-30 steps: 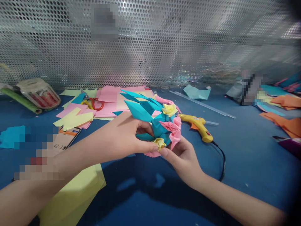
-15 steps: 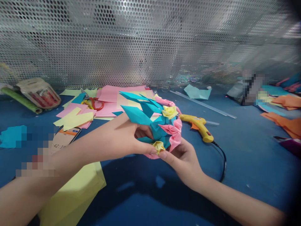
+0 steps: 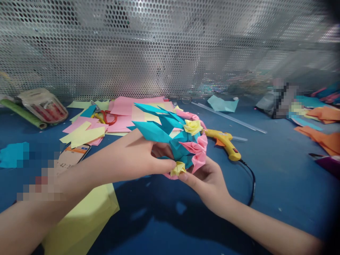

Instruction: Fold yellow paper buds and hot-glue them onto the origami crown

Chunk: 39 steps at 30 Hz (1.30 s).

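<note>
Both my hands hold a folded paper piece (image 3: 175, 138) above the blue table: teal pointed spikes, pink ruffled parts and small yellow paper roses. My left hand (image 3: 138, 156) grips it from the left, thumb and fingertips pinching a small yellow rose (image 3: 178, 168) at its lower edge. From below and to the right, my right hand (image 3: 209, 180) cups the piece, its thumb touching the same rose. A second yellow rose (image 3: 192, 126) sits on top.
A yellow glue gun (image 3: 225, 142) with a black cord lies just right of the piece. Pink and yellow paper sheets (image 3: 124, 113), red scissors (image 3: 107, 116) and a phone (image 3: 70, 157) lie to the left. A yellow sheet (image 3: 82, 223) lies under my left forearm. Perforated metal wall (image 3: 170, 46) behind.
The paper piece has tilted slightly, its teal spikes swinging left. The small yellow rose at the bottom edge has shifted a little under my fingertips.
</note>
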Available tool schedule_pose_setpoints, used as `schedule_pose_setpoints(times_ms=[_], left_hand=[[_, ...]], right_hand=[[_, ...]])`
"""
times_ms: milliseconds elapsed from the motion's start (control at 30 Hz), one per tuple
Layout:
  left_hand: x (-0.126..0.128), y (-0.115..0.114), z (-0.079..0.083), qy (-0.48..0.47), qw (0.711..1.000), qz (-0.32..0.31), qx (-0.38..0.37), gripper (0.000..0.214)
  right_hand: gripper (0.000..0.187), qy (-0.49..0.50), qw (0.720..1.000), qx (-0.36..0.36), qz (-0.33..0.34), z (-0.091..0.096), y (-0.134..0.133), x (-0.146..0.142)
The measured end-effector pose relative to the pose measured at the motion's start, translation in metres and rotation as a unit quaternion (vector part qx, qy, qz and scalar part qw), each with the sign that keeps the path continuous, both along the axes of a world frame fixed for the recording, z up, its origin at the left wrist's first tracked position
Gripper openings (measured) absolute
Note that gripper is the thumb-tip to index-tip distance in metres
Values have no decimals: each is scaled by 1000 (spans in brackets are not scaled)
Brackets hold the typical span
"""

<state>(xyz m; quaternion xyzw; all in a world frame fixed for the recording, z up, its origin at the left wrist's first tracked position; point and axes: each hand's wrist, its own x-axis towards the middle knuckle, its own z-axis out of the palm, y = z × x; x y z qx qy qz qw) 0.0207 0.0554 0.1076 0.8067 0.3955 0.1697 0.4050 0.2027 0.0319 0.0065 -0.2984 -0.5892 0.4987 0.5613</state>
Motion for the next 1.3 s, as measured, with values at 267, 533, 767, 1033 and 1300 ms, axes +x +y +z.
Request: schedule_pose_setpoints(times_ms=[267,533,767,1033,1300], left_hand=[[6,-2,-11,-26,990,2,142,12],[16,-7,-2,57,958,10,280,8],[14,-9,5,104,938,2,330,9],[13,-6,6,122,937,-46,325,9],[12,-9,4,87,916,-80,382,17]], right_hand=[[15,-2,999,32,-21,0,1,-1],[18,-43,991,99,-75,-1,-1,0],[22,-80,978,163,-103,-1,-2,2],[21,-94,971,193,-103,1,-2,2],[25,-105,968,207,-99,0,-3,4]])
